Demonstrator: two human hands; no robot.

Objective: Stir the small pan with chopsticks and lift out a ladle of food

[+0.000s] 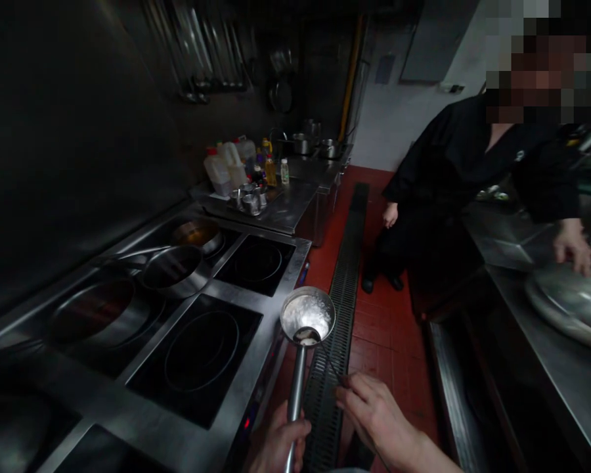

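Three pans (177, 289) sit up and to the left of my hands, with a black cooking plate (201, 358) nearer. If my left hand (280, 437) went too far that way, I think the ladle (308, 312) could bump the cooker; I can't tell if it's hot. The ladle's bowl is just ahead of my hands, with the floor grate (345, 282) showing below. If my left wrist rolled, I guess the pale stuff (306, 336) inside could fall out. Poking too hard with the thin dark stick (333, 366) might tip it too. Past my right hand (374, 407), a person in black (467, 157) stands near a counter; one step my way could knock my arm.

My left hand is wrapped round the ladle's long handle, thumb across it. My right is pinched small, finger and thumb on the stick, which slants up toward the bowl. I can't tell where its tip ends.
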